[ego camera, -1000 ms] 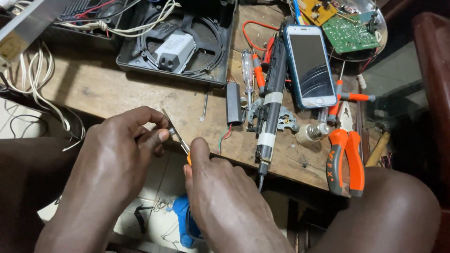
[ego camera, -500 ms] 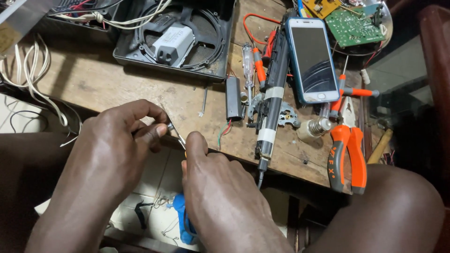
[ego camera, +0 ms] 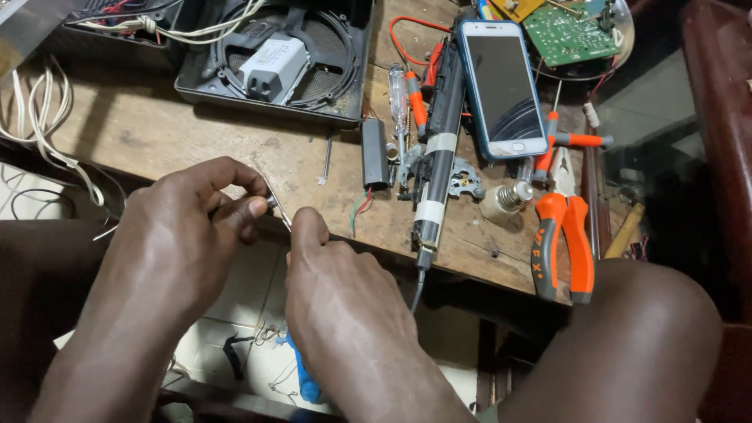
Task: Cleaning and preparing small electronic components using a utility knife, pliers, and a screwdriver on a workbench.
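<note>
Workbench [ego camera: 196, 141]: bare wood, matt, scuffed and stained, rough at the near edge. Black housing [ego camera: 235, 86], far left: matt plastic, dusty; white block [ego camera: 272, 66] inside it, smooth plastic. Phone [ego camera: 501, 86], far right: glossy glass face, pale blue rim. Pliers [ego camera: 560, 227], near right: orange grips with a soft sheen, dull grey metal jaws. Circuit board [ego camera: 572, 31]: green, matt. Thin tool [ego camera: 280, 211] pinched between left hand [ego camera: 184, 235] and right hand [ego camera: 337, 290]: bright, smooth metal. White cables [ego camera: 47, 125], far left: smooth plastic sheath.
</note>
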